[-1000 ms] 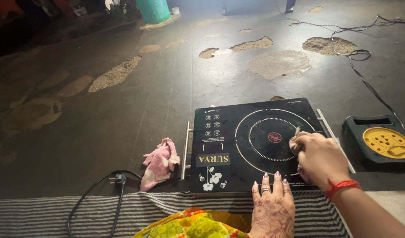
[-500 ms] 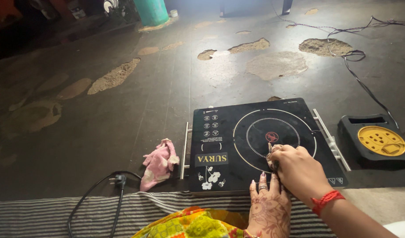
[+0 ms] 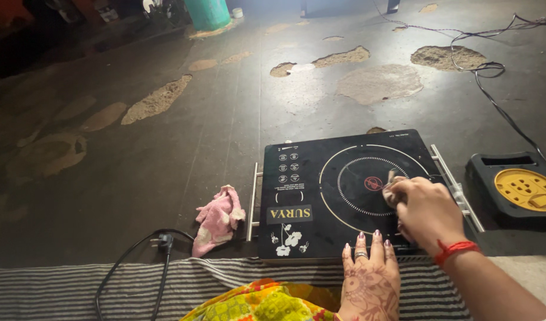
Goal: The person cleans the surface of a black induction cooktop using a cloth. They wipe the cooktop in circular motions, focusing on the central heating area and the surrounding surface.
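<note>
A black glass induction cooktop [image 3: 308, 196] with metal side handles lies on the dark floor in front of me. My right hand [image 3: 424, 213], a red thread at its wrist, is closed on a small pale cloth wad [image 3: 390, 180] pressed to the round cooking zone, right of the red centre mark. My left hand [image 3: 370, 274], patterned with henna and wearing a ring, lies flat with fingers spread on the cooktop's near edge.
A pink rag [image 3: 216, 219] lies left of the cooktop. A black plug and cable [image 3: 160, 249] cross a striped mat [image 3: 76, 288]. A black and yellow extension reel [image 3: 513, 189] sits on the right, its cable running away. The floor has worn patches.
My right hand with the cloth has slid from the near part of the cooking zone back to the right and farther away. My left hand has stayed on the near edge.
</note>
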